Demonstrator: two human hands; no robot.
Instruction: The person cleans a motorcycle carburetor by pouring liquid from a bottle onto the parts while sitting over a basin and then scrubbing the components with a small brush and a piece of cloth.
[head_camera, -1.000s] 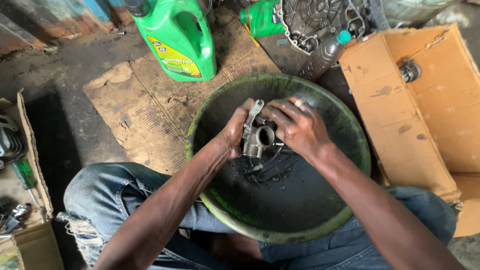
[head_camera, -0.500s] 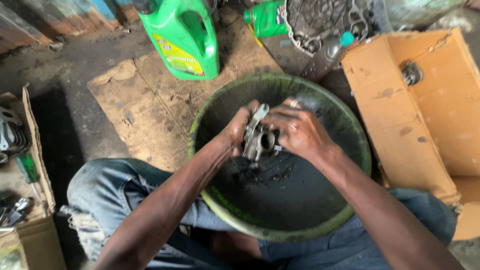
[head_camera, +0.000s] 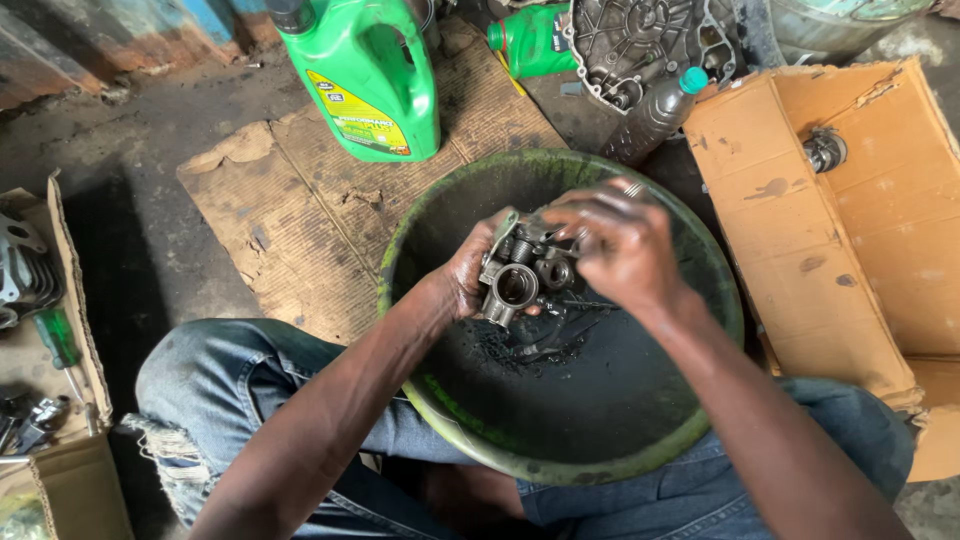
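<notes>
Both my hands hold a small grey metal engine part (head_camera: 520, 272) with round bores over a wide green basin (head_camera: 560, 462). My left hand (head_camera: 468, 272) grips it from the left and underneath. My right hand (head_camera: 618, 242), with a ring on one finger, covers its top and right side. The basin rests between my knees, and dark oily liquid with a few small bits lies in its bottom. Part of the metal piece is hidden behind my right fingers.
A green oil jug (head_camera: 362, 75) and a smaller green bottle (head_camera: 528, 38) stand behind the basin on flat cardboard (head_camera: 300, 210). A grey engine cover (head_camera: 650, 40) and dark bottle (head_camera: 655, 115) lie at the back. An open carton (head_camera: 850, 220) is right; a box of tools (head_camera: 45, 330) left.
The camera view shifted slightly. My hands turned the metal part, so a round bore faces up, and my right hand moved further over its top.
</notes>
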